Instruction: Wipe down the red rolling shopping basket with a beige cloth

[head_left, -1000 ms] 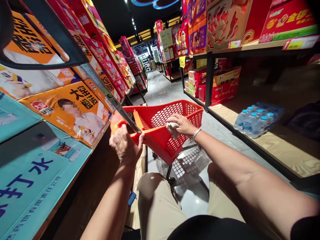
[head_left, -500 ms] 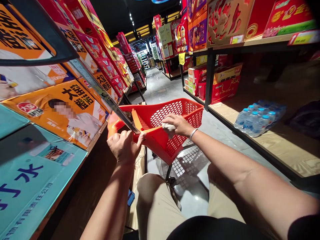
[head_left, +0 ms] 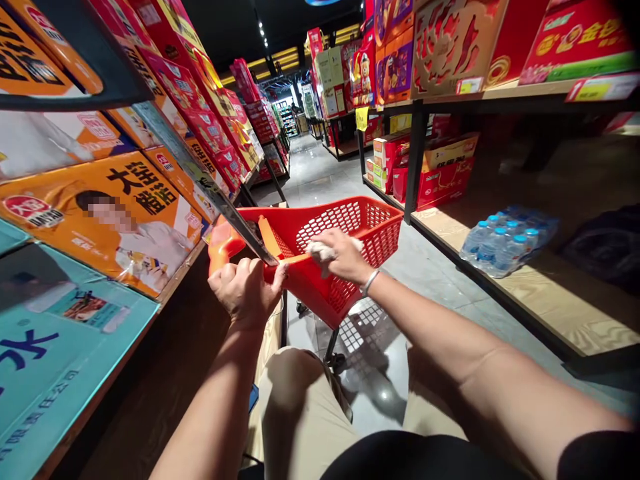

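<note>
Wiping, by the look of it – working a white cloth [head_left: 321, 252] along the near rim of a red shopping cart [head_left: 313, 293]. Holding the cloth bunched in the right hand [head_left: 346, 258], fingers bent and nearly closed around it, palm down over the rim; a loose fold showing past the knuckles. Wearing a pale bracelet [head_left: 369, 283] at that wrist.

Gripping the cart's near left corner with the left hand [head_left: 244, 285] – fingers curled over the edge, thumb beside the lower end of a slanting metal strip [head_left: 220, 198]. Probably steadying the cart there. Cannot tell how firmly.

For a pass along the rim: calls for keeping the cloth pressed to the plastic, knuckles clear of the lattice holes, left grip firm against rolling on the wheels [head_left: 336, 362].

Around the cart, noting: to the left, orange boxes [head_left: 100, 220] above a light-blue box [head_left: 100, 360], close to the left arm; to the right, wrapped water bottles [head_left: 500, 243] on the low wooden shelf [head_left: 550, 303], back from its front edge; underneath, grey floor tiles [head_left: 320, 179].
</note>
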Tool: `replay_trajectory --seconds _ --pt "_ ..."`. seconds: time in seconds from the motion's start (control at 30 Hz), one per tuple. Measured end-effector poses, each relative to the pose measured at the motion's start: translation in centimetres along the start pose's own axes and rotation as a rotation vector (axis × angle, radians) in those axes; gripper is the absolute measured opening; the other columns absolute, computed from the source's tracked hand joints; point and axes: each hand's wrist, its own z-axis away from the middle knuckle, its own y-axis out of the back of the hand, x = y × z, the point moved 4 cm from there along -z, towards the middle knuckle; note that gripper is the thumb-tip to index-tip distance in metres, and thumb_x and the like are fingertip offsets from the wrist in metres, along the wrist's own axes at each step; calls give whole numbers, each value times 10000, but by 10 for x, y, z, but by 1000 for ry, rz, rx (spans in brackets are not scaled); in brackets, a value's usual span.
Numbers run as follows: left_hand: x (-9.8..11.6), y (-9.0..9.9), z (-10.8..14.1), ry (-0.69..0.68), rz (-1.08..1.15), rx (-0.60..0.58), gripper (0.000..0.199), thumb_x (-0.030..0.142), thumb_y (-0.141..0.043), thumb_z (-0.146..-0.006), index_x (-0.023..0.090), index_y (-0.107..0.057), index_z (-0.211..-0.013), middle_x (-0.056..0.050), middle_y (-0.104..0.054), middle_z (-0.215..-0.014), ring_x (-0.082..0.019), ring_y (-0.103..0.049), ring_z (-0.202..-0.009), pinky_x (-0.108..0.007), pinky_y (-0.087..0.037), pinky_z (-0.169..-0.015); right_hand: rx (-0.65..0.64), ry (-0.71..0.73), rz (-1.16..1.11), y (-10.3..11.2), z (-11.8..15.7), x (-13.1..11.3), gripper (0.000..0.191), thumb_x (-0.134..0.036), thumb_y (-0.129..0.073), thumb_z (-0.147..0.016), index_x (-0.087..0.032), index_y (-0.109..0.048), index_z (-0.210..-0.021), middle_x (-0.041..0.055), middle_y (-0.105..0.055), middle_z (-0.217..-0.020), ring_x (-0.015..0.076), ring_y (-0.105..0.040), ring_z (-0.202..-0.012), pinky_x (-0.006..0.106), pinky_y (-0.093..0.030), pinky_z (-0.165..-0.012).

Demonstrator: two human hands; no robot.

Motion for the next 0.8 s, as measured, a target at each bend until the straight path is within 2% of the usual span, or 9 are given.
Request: replay_trajectory --seconds 0.1,0.17,0.27,0.4,0.47,0.53,0.6,0.67,0.8 --pt "0 3 1 -24 -5 16 332 498 -540 -914 214 -588 -750 -89 -631 -791 -285 -516 -827 -458 -301 -807 -14 219 -98 -31 -3 -53 518 -168 -712 -786 -262 -652 -1292 71 -551 -1328 211 -533 -1234 358 -415 -1101" --pt "-4 4 2 -35 8 25 318 459 -522 -928 213 -565 -732 -91 -619 -788 -284 -512 -825 -468 -310 -810 -37 288 -89 -34 -3 -57 475 -212 -752 -797 -255 -668 -1262 71 -541 -1372 211 -521 -1260 365 -402 -1110" --pt "-13 0 4 -17 102 14 337 474 -524 -930 218 -540 -711 -81 -579 -767 -276 -503 -828 -460 -342 -811 -73 253 0 -14 3 -15 541 -223 -843 -691 -275 -695 -1208 59 -556 -1376 237 -533 -1236 392 -421 -1083" --pt "-24 -9 6 36 284 -6 314 497 -587 -878 225 -539 -727 -61 -528 -761 -260 -507 -848 -424 -379 -799 10 8 250 42 17 77 521 -175 -812 -659 -297 -723 -1159 58 -582 -1358 299 -535 -1221 520 -381 -1086" --pt "-25 -13 7 53 314 -3 329 535 -618 -845 230 -545 -745 -56 -519 -768 -260 -506 -860 -417 -386 -797 112 -77 282 62 25 109 494 -147 -764 -660 -275 -726 -1135 69 -566 -1363 311 -515 -1250 547 -369 -1104" --pt "-24 -16 7 66 335 -6 357 573 -628 -824 232 -547 -753 -57 -516 -775 -261 -498 -867 -411 -390 -793 280 -164 263 66 33 122 448 -140 -709 -683 -247 -714 -1118 90 -533 -1372 314 -498 -1283 563 -363 -1125" --pt "-22 -18 7 79 349 -15 382 602 -620 -819 232 -548 -754 -59 -514 -782 -261 -490 -869 -406 -391 -791 460 -232 222 49 45 111 416 -132 -654 -714 -233 -689 -1116 110 -496 -1376 312 -487 -1306 577 -367 -1134" --pt "-20 -18 6 87 331 -25 405 625 -610 -823 230 -552 -754 -61 -516 -788 -260 -482 -863 -408 -388 -796 562 -227 168 15 56 79 420 -110 -612 -734 -241 -659 -1131 115 -467 -1377 305 -483 -1312 578 -393 -1128" --pt "-18 -14 7 117 240 -36 444 656 -613 -820 226 -544 -731 -61 -518 -780 -248 -457 -811 -415 -372 -798 420 26 96 -63 67 -13 422 -143 -634 -822 -287 -620 -1218 90 -405 -1439 279 -438 -1341 512 -460 -1128"
